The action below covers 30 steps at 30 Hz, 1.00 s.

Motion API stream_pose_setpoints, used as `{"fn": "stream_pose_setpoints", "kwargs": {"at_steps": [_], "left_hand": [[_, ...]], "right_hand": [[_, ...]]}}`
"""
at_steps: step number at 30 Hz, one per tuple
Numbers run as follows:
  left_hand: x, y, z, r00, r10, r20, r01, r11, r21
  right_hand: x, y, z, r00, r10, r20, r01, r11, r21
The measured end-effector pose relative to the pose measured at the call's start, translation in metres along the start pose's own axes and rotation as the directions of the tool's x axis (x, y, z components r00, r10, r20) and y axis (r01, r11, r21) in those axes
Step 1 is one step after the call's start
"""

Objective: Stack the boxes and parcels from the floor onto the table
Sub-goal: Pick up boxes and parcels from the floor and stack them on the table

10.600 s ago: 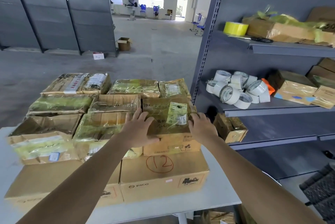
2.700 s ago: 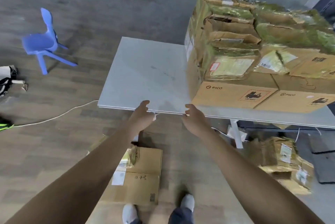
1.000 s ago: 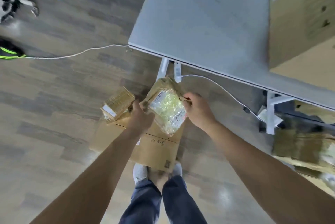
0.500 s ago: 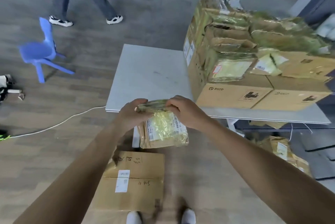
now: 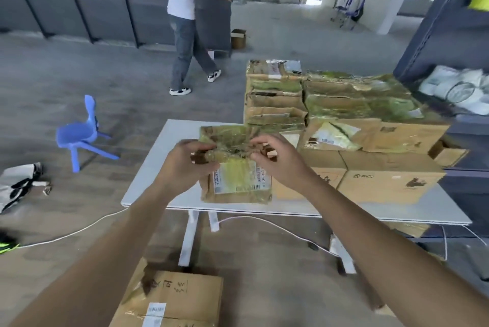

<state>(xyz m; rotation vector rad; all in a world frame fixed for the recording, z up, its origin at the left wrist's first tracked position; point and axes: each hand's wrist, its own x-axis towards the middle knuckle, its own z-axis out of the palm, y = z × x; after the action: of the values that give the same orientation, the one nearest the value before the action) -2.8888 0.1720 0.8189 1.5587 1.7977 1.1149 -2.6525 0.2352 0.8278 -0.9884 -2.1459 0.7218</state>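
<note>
A small brown parcel (image 5: 238,181), wrapped in yellowish tape with a white label, hangs over the near edge of the white table (image 5: 158,167). My left hand (image 5: 189,165) grips its top left and my right hand (image 5: 277,162) grips its top right. Right of it on the table stands a stack of taped cardboard boxes (image 5: 344,125), two layers and more high. A flat cardboard box (image 5: 180,300) with handwriting and a barcode label lies on the floor at my feet. More parcels (image 5: 410,228) lie partly hidden under the table at the right.
A person in a white shirt (image 5: 185,22) walks behind the table. A blue plastic chair (image 5: 79,133) stands at the left. A white cable (image 5: 79,231) runs over the floor. Grey shelving (image 5: 449,61) with tape rolls stands at the right.
I lifted the small parcel from the floor with both hands and raised it to table height. My view tilted up. The walking person moved right, behind the table.
</note>
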Motion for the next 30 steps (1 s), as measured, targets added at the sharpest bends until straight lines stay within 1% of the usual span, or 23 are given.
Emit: {"fn": "stream_pose_setpoints", "kwargs": {"at_steps": [2,5,9,11,13,16,18,21,23,27,30], "left_hand": [[-0.005,0.026,0.016,0.997,0.052,-0.049,-0.050,0.998,0.044],[-0.011,0.064,0.041,0.990,0.096,-0.105,-0.084,0.990,0.109],[-0.014,0.110,0.074,0.974,0.148,-0.170,-0.134,0.987,0.093],[-0.012,0.129,0.091,0.966,0.187,-0.177,-0.169,0.979,0.111],[-0.007,0.145,0.108,0.968,0.205,-0.145,-0.188,0.974,0.124],[0.008,0.165,0.136,0.974,0.214,-0.077,-0.202,0.969,0.139],[0.019,0.176,0.156,0.978,0.210,0.006,-0.208,0.965,0.158],[0.035,0.184,0.183,0.968,0.183,0.171,-0.208,0.968,0.141],[0.046,0.182,0.196,0.960,0.162,0.229,-0.205,0.962,0.181],[0.071,0.166,0.204,0.972,0.144,0.188,-0.203,0.913,0.354],[0.087,0.148,0.202,0.975,0.132,0.181,-0.202,0.867,0.455]], "right_hand": [[-0.006,0.014,-0.030,1.000,0.001,0.020,-0.001,1.000,0.029],[-0.016,0.033,-0.072,0.996,-0.001,0.089,-0.003,0.999,0.043],[-0.031,0.050,-0.121,0.994,0.018,0.110,-0.027,0.996,0.083],[-0.038,0.059,-0.142,0.995,0.027,0.095,-0.036,0.995,0.093],[-0.043,0.069,-0.161,0.996,0.041,0.083,-0.048,0.996,0.081],[-0.050,0.085,-0.186,0.997,0.060,0.038,-0.060,0.998,-0.005],[-0.055,0.099,-0.200,0.995,0.103,-0.015,-0.103,0.994,-0.040],[-0.060,0.125,-0.216,0.977,0.196,-0.078,-0.202,0.976,-0.078],[-0.062,0.141,-0.223,0.967,0.236,-0.100,-0.247,0.963,-0.106],[-0.060,0.165,-0.226,0.949,0.300,-0.097,-0.312,0.938,-0.151],[-0.051,0.173,-0.216,0.933,0.348,-0.088,-0.357,0.926,-0.123]]}}
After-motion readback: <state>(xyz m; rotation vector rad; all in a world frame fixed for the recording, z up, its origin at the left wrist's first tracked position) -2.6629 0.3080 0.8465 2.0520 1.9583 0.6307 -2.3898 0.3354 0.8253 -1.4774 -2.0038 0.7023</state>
